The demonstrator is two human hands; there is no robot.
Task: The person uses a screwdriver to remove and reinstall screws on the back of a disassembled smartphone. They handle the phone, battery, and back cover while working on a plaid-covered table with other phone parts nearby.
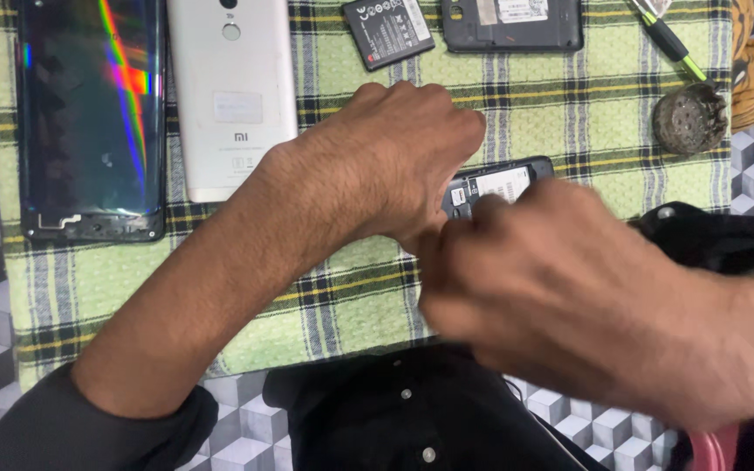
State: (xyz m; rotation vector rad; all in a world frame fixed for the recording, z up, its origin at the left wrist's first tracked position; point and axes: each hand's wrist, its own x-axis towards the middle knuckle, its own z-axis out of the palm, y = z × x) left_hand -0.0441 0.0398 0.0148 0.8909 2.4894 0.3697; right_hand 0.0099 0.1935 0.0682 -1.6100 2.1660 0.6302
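My left hand point(394, 157) is curled over the near end of a small black phone point(499, 181) that lies open-backed on the green checked cloth point(342, 296); its fingers are hidden, and it seems to grip the phone. My right hand point(551, 288) is blurred, closed, and meets the left hand just in front of that phone. Whether the right hand holds anything is hidden.
On the cloth lie a shiny iridescent phone back panel point(89, 113), a white phone face down point(230, 96), a black battery point(388, 30), another open black phone point(512, 24), a green-handled tool point(674, 42) and a round dark object point(689, 118).
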